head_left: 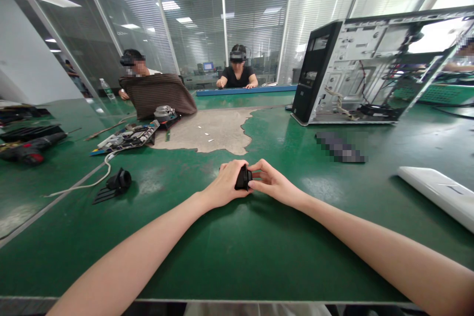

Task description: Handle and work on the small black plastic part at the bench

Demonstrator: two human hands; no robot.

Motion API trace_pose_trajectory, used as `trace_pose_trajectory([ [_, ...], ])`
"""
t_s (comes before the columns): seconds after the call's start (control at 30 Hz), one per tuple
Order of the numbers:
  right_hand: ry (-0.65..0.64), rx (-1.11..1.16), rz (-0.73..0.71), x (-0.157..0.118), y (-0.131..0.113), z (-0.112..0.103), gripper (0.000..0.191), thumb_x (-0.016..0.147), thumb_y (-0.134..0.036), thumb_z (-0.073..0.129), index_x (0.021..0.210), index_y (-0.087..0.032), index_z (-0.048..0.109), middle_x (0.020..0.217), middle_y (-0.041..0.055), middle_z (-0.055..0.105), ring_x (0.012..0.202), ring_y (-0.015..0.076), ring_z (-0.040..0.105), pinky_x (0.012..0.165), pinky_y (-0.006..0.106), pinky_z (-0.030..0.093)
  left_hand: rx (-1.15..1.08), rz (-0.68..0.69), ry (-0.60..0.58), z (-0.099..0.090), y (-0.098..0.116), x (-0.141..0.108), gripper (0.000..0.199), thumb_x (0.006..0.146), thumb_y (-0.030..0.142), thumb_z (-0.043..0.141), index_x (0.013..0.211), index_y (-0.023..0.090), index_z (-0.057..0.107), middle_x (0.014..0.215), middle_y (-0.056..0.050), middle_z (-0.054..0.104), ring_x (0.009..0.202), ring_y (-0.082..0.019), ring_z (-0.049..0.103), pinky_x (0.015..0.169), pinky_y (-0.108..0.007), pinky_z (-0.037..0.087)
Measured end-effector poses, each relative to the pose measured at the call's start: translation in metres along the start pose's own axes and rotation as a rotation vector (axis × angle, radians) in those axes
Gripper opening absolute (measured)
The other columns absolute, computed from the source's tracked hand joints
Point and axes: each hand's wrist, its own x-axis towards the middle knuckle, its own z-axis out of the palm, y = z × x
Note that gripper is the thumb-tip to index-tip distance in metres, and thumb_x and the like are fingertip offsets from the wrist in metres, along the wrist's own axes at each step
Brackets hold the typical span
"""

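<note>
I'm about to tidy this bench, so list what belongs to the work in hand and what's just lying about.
In hand:
- small black part, held between left hand and right hand

Apparently just lying about:
- black fitting
- circuit board
- drill
- open computer case
- white object

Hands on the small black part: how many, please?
2: the left hand holds the black part from the left, and the right hand has its fingers on its right side.

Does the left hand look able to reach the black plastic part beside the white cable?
Probably: only bare green tabletop separates the left hand from the black plastic part, though that hand holds a small black piece.
</note>
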Motion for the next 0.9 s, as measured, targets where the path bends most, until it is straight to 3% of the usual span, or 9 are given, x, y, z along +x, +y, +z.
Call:
trace_pose_trajectory([
  [0.33, 0.080, -0.123, -0.033, 0.0024, 0.0011, 0.0015, 0.027, 0.075, -0.026, 0.056, 0.098, -0.021, 0.043, 0.102, 0.0032, 0.048, 0.094, 0.0152, 0.054, 0.084, 0.035, 0.047, -0.020, -0.010, -0.005, -0.0004, 0.0009, 0.0005, 0.052, 0.067, 0.033, 0.062, 0.110, 0.023, 0.034, 0.103, -0.005, 0.050, 0.097, -0.022, 0.048, 0.086, -0.037, 0.031],
  [0.67, 0.006, -0.008, -0.004, -0.0007, 0.0014, 0.0002, 0.028, 0.073, -0.025, 0.059, 0.094, -0.022, 0.042, 0.092, 0.0012, 0.055, 0.092, 0.0151, 0.056, 0.077, 0.031, 0.048, -0.010, -0.006, -0.002, -0.0012, 0.0016, 0.0003, 0.051, 0.068, 0.032, 0.062, 0.110, 0.022, 0.034, 0.106, -0.005, 0.048, 0.099, -0.022, 0.047, 0.087, -0.038, 0.031],
  [0.9, 0.103, -0.131, -0.016, 0.0013, 0.0007, 0.0019, 0.021, 0.075, -0.029, 0.057, 0.089, -0.021, 0.045, 0.095, 0.0021, 0.052, 0.092, 0.0164, 0.056, 0.077, 0.032, 0.048, 0.007, 0.004, 0.005, 0.0004, -0.0004, 0.0006, 0.053, 0.068, 0.035, 0.063, 0.110, 0.022, 0.033, 0.106, -0.005, 0.048, 0.098, -0.021, 0.047, 0.086, -0.037, 0.031],
])
